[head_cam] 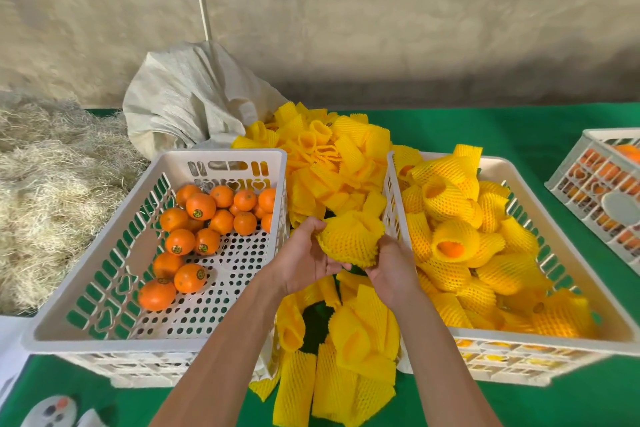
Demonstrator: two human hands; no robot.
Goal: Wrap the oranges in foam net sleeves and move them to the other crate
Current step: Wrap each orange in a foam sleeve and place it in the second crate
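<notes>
Both hands meet between the two crates: the left hand (306, 258) and right hand (389, 269) each have their grip clamped on one yellow foam net sleeve (349, 241). Bare oranges (201, 206) lie in the left crate (104, 291), wrapped ones in the right crate (519, 345) on the green desk (519, 128)

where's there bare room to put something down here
Free: the near right floor of the left crate, beside the loose oranges, and the green cloth behind the right crate. Crowded: that crate brims with wrapped fruit, and foam sleeves fill the gap between crates.
</notes>
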